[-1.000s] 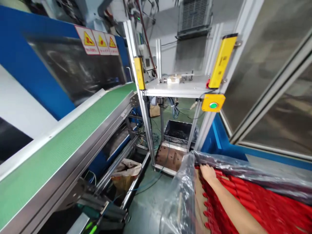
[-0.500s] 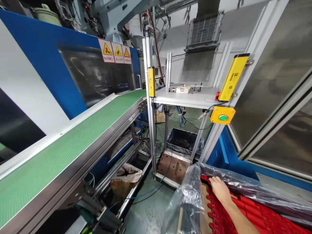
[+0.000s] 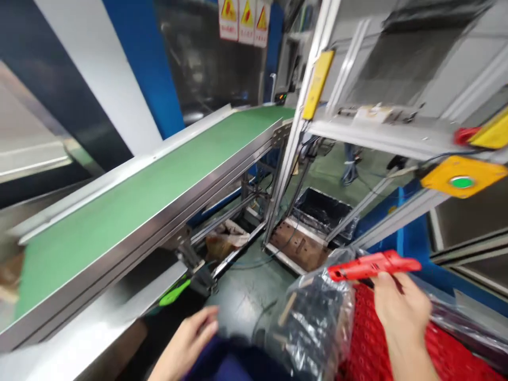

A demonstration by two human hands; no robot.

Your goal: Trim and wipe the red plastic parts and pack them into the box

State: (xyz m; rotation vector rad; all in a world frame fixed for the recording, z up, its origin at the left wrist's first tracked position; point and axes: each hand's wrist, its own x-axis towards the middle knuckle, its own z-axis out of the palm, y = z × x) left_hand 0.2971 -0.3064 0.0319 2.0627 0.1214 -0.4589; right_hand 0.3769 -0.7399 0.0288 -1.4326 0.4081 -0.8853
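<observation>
One red part (image 3: pixel 375 265) — in right hand (image 3: pixel 402 307), left hand (image 3: pixel 193 338) empty

My right hand (image 3: pixel 402 301) has lifted a red part (image 3: pixel 373 266) out above the red pieces (image 3: pixel 369 338); my left hand (image 3: pixel 192 338) has come into view, and my view has swung left.

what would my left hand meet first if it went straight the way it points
Your left hand looks free over the floor at first, then perhaps meets the low metal rail beyond; depth is unclear.
</observation>
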